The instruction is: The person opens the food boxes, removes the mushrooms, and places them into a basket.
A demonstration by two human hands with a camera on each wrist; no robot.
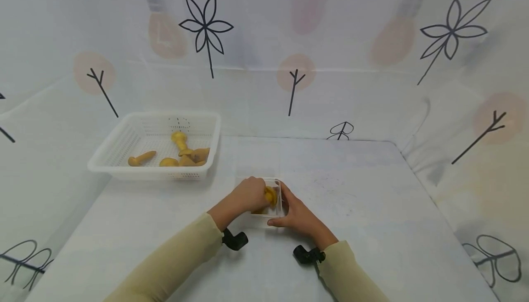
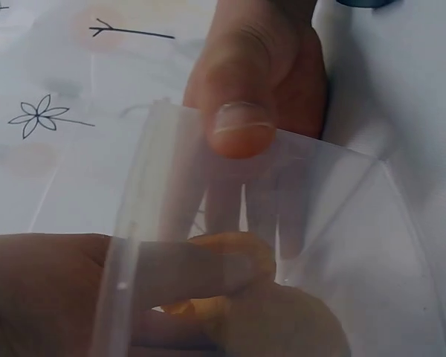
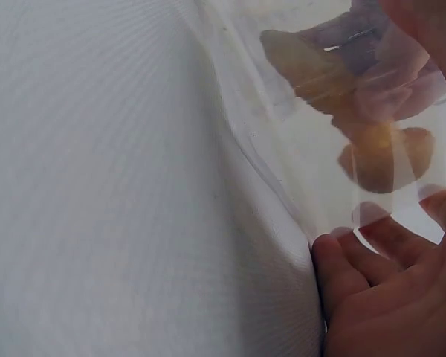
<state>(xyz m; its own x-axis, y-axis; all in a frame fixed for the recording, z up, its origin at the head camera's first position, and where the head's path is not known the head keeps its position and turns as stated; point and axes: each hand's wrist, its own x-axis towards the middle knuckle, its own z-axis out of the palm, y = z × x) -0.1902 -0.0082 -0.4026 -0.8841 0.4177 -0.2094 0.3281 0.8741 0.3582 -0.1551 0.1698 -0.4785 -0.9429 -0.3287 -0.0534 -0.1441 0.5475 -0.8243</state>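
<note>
A small clear plastic box stands on the table in front of me. My left hand reaches down into it from the left, its fingers pinching a yellow-brown mushroom. Through the clear wall in the right wrist view, the mushroom shows beside those fingertips. Another tan piece lies lower in the box in the left wrist view. My right hand grips the box from the right, thumb at the near side and fingers spread along the right wall.
A white perforated basket sits at the back left with several mushrooms in it. Patterned white cloth rises behind and beside the white table. Each wrist wears a small black camera.
</note>
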